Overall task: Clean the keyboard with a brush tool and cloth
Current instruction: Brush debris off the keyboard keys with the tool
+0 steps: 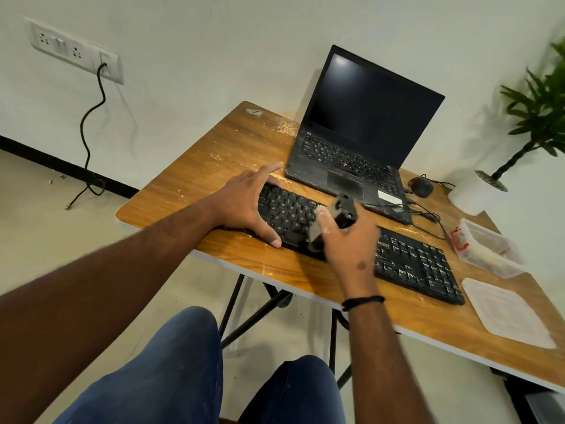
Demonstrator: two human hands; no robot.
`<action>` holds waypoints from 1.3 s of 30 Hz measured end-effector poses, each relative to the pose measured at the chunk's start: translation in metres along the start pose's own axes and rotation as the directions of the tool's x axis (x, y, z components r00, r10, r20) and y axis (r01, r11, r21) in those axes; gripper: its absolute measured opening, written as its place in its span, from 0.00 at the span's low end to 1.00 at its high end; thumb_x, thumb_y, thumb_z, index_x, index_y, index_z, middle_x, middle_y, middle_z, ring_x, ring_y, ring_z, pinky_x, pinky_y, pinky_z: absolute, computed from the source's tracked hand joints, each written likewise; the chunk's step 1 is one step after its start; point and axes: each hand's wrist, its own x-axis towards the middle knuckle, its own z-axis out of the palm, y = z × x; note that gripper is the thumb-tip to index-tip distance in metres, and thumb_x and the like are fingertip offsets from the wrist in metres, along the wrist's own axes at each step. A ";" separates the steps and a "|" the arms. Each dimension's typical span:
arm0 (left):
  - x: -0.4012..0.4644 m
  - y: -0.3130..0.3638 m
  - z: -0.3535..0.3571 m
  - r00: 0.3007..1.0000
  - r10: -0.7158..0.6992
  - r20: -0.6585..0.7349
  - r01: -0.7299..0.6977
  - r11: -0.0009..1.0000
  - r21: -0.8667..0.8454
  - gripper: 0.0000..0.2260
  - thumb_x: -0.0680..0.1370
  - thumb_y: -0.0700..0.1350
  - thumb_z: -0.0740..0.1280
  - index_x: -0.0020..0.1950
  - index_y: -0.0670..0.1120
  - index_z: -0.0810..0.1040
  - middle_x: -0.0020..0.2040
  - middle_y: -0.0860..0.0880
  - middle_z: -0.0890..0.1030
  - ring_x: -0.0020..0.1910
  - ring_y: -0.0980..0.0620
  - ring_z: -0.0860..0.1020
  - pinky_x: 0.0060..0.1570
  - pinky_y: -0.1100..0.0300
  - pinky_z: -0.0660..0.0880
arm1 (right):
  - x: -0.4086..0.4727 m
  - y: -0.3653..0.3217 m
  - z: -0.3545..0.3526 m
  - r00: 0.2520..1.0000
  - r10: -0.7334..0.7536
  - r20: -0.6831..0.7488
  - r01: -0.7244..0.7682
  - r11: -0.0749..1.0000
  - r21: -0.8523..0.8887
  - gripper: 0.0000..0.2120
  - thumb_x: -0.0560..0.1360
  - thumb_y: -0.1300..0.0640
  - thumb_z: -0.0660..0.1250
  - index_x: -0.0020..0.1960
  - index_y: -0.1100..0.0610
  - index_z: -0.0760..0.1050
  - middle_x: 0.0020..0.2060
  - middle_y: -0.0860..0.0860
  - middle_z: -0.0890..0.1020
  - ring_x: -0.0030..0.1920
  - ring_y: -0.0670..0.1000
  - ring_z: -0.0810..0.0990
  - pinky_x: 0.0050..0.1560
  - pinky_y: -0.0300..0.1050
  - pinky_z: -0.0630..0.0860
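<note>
A black keyboard [397,252] is laid diagonally across the wooden table [195,179], just in front of an open laptop [360,133] whose screen is dark. The left hand [250,203] is placed flat over the keyboard's left end; its fingers [272,169] are extended and spread, nothing being clasped, with the thumb resting on the near edge. The right hand [351,240] is raised over the middle of the keyboard, and its fingers are wrapped around a dark brush tool [342,211]. The tool's dark block end points upward; a greyish part below the fingers, blurred, meets the keys near the keyboard's front edge. Whether bristles touch the keys cannot be told. A black band [362,302] is worn on the right wrist.

To the right of the laptop a black mouse [421,186] is seen, its cable running along the table. Near the right edge a clear plastic container [486,252] with a red clasp is set, and in front of it a flat translucent lid [507,312] is laid. A potted plant [538,117] stands at the far right. Pale scuffs are noted on the tabletop.
</note>
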 end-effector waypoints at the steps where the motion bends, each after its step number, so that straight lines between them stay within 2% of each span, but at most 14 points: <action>1: 0.001 0.000 0.001 1.000 -0.002 -0.001 0.002 1.000 0.002 0.67 0.49 0.73 0.77 0.81 0.58 0.47 0.75 0.50 0.68 0.74 0.47 0.64 0.74 0.46 0.60 | -0.005 -0.005 0.009 0.998 -0.045 0.037 0.045 0.999 0.001 0.06 0.77 0.56 0.69 0.43 0.51 0.73 0.37 0.44 0.77 0.35 0.35 0.77 0.34 0.28 0.73; 4: 0.001 0.000 0.001 1.000 -0.001 0.000 0.001 1.000 0.003 0.67 0.50 0.70 0.79 0.81 0.58 0.47 0.75 0.49 0.68 0.73 0.47 0.64 0.74 0.46 0.61 | -0.010 -0.014 0.027 0.983 -0.156 0.093 0.157 0.988 -0.001 0.08 0.76 0.57 0.70 0.40 0.54 0.74 0.34 0.46 0.76 0.33 0.39 0.72 0.35 0.28 0.68; 7: 0.000 0.000 -0.001 1.000 -0.014 0.010 0.014 1.000 -0.002 0.67 0.50 0.70 0.80 0.80 0.58 0.47 0.76 0.48 0.66 0.74 0.46 0.63 0.74 0.45 0.60 | -0.002 -0.009 0.013 0.996 -0.018 0.089 0.013 0.999 0.052 0.09 0.77 0.57 0.70 0.40 0.51 0.72 0.37 0.45 0.76 0.35 0.34 0.76 0.34 0.27 0.71; 9: -0.001 0.000 -0.001 1.000 -0.014 0.016 0.014 1.000 -0.004 0.67 0.48 0.74 0.77 0.80 0.59 0.47 0.76 0.50 0.66 0.75 0.47 0.63 0.75 0.44 0.60 | 0.002 0.003 -0.008 0.992 0.108 0.068 -0.113 0.992 0.065 0.08 0.78 0.59 0.69 0.42 0.52 0.72 0.40 0.46 0.77 0.36 0.36 0.79 0.33 0.29 0.74; 11: -0.001 -0.001 0.000 1.000 -0.008 0.018 0.008 1.000 -0.009 0.68 0.48 0.75 0.76 0.80 0.59 0.47 0.75 0.51 0.68 0.74 0.48 0.64 0.75 0.44 0.61 | 0.003 0.015 -0.030 0.988 0.152 -0.019 -0.152 0.988 -0.005 0.06 0.77 0.59 0.69 0.43 0.56 0.74 0.38 0.48 0.77 0.33 0.38 0.79 0.33 0.32 0.74; 13: 0.000 0.000 0.000 1.000 0.000 0.015 0.000 1.000 -0.008 0.68 0.48 0.75 0.76 0.81 0.58 0.47 0.74 0.52 0.69 0.73 0.49 0.64 0.74 0.45 0.61 | 0.004 0.025 -0.042 0.985 0.133 -0.114 -0.143 0.986 -0.087 0.08 0.76 0.57 0.71 0.40 0.56 0.74 0.36 0.49 0.78 0.34 0.43 0.78 0.37 0.42 0.76; 14: 0.000 0.000 0.000 1.000 0.005 0.012 -0.005 1.000 -0.004 0.67 0.48 0.75 0.75 0.81 0.57 0.48 0.74 0.52 0.69 0.73 0.49 0.64 0.74 0.46 0.60 | 0.003 0.026 -0.041 0.983 0.131 -0.131 -0.141 0.987 -0.073 0.09 0.76 0.56 0.71 0.40 0.55 0.74 0.36 0.49 0.79 0.35 0.44 0.78 0.37 0.43 0.78; 17: 0.001 0.002 -0.001 1.000 0.011 0.009 -0.011 1.000 0.008 0.67 0.49 0.74 0.75 0.80 0.57 0.47 0.74 0.53 0.69 0.73 0.49 0.64 0.73 0.48 0.59 | -0.007 0.011 -0.015 0.993 0.114 -0.035 -0.112 0.993 0.045 0.08 0.77 0.58 0.69 0.42 0.52 0.72 0.39 0.48 0.78 0.36 0.39 0.78 0.32 0.30 0.75; 20: -0.001 0.002 0.000 1.000 0.004 0.003 -0.004 1.000 0.008 0.66 0.49 0.73 0.76 0.80 0.58 0.47 0.74 0.52 0.69 0.73 0.49 0.64 0.73 0.47 0.60 | -0.013 -0.007 0.019 0.999 -0.040 0.036 0.040 0.999 -0.003 0.10 0.77 0.56 0.69 0.40 0.47 0.71 0.36 0.45 0.77 0.36 0.39 0.75 0.35 0.28 0.72; 22: -0.001 0.003 0.000 1.000 0.004 0.003 -0.004 1.000 0.003 0.67 0.49 0.72 0.77 0.80 0.57 0.48 0.73 0.51 0.69 0.72 0.48 0.65 0.73 0.46 0.62 | -0.012 -0.014 0.028 0.995 -0.079 0.059 0.079 0.997 0.017 0.10 0.76 0.56 0.70 0.39 0.51 0.72 0.34 0.46 0.76 0.34 0.40 0.72 0.35 0.28 0.69; 27: -0.002 0.003 -0.002 1.000 0.002 0.011 -0.002 1.000 0.004 0.67 0.49 0.73 0.76 0.81 0.57 0.47 0.74 0.53 0.69 0.73 0.49 0.64 0.74 0.47 0.59 | -0.011 0.001 -0.003 0.998 0.038 0.044 -0.041 0.998 0.054 0.05 0.78 0.59 0.69 0.45 0.53 0.74 0.39 0.46 0.77 0.36 0.30 0.77 0.33 0.25 0.72; 32: -0.002 0.002 -0.001 1.000 0.007 0.013 -0.007 1.000 0.005 0.67 0.49 0.74 0.76 0.81 0.56 0.47 0.74 0.54 0.69 0.74 0.50 0.63 0.74 0.48 0.59 | -0.010 0.025 -0.041 0.981 0.121 -0.154 -0.129 0.991 -0.041 0.11 0.77 0.58 0.69 0.39 0.51 0.71 0.36 0.48 0.78 0.34 0.40 0.77 0.34 0.33 0.73; 35: -0.002 0.003 0.000 1.000 0.003 0.013 -0.003 1.000 -0.003 0.67 0.49 0.73 0.77 0.81 0.57 0.47 0.74 0.53 0.68 0.74 0.50 0.63 0.73 0.48 0.59 | -0.012 0.016 -0.018 0.993 0.052 -0.109 -0.060 0.995 -0.078 0.09 0.78 0.56 0.68 0.40 0.49 0.71 0.38 0.47 0.78 0.37 0.46 0.79 0.36 0.40 0.78; 39: -0.002 0.003 0.000 1.000 0.004 0.005 -0.004 1.000 -0.004 0.66 0.51 0.69 0.80 0.81 0.56 0.48 0.74 0.51 0.68 0.73 0.48 0.63 0.73 0.47 0.60 | -0.016 -0.007 0.033 0.997 -0.074 -0.033 0.070 0.991 -0.113 0.03 0.77 0.52 0.67 0.48 0.51 0.76 0.41 0.44 0.78 0.40 0.43 0.77 0.40 0.40 0.79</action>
